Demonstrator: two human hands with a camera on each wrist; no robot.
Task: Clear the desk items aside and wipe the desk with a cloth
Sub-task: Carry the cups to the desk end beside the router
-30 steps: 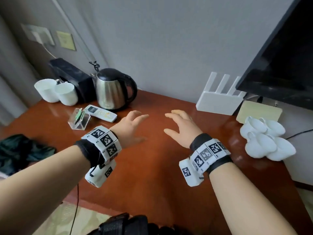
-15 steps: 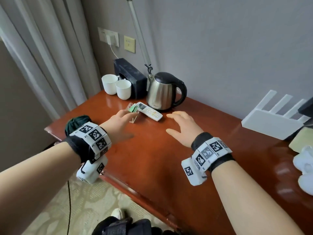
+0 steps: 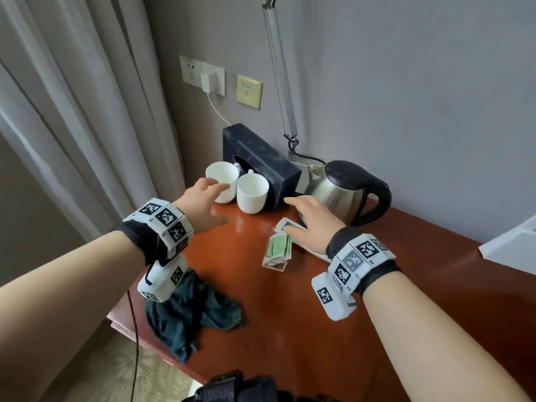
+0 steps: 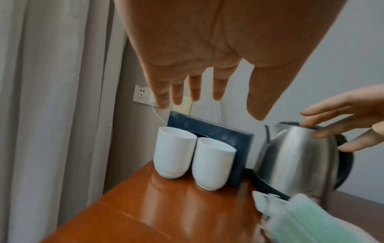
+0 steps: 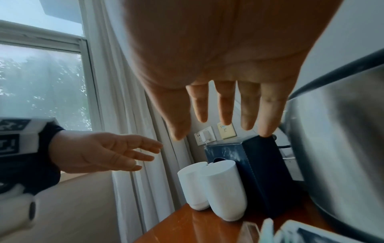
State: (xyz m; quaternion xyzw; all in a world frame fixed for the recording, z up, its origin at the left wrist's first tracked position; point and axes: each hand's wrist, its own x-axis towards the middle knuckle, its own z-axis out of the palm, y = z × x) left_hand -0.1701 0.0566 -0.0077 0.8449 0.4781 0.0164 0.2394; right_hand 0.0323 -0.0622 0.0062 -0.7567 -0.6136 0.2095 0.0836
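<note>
Fingers [image 3: 216, 185] of the left hand [image 3: 200, 204] are spread and released, hovering at the rim of the left white cup [image 3: 222, 181] in the upper middle of the head view, holding nothing; the right hand [image 3: 311, 224] is likewise released, its fingers [image 3: 293, 202] splayed between the dark tissue box [image 3: 261, 161] and the steel kettle [image 3: 345, 190], above the remote [image 3: 290, 227] and the clear holder with green packets [image 3: 277, 250]. The dark green cloth [image 3: 191, 311] lies bunched at the lower left edge of the surface [image 3: 290, 314], partly hanging off it. From here the risk, I judge, is a knock: the second white cup [image 3: 251, 192] stands touching the first, so a careless grab could tip either, and the right palm could sweep the light holder or remote off while reaching for the kettle, whose cord at the back may snag. The overhanging cloth could also slip to the floor. Compared with half a second ago, the head view has swung left and closer to the corner, the left hand has advanced from near the holder to the cups, and the right hand has moved up beside the kettle.
</note>
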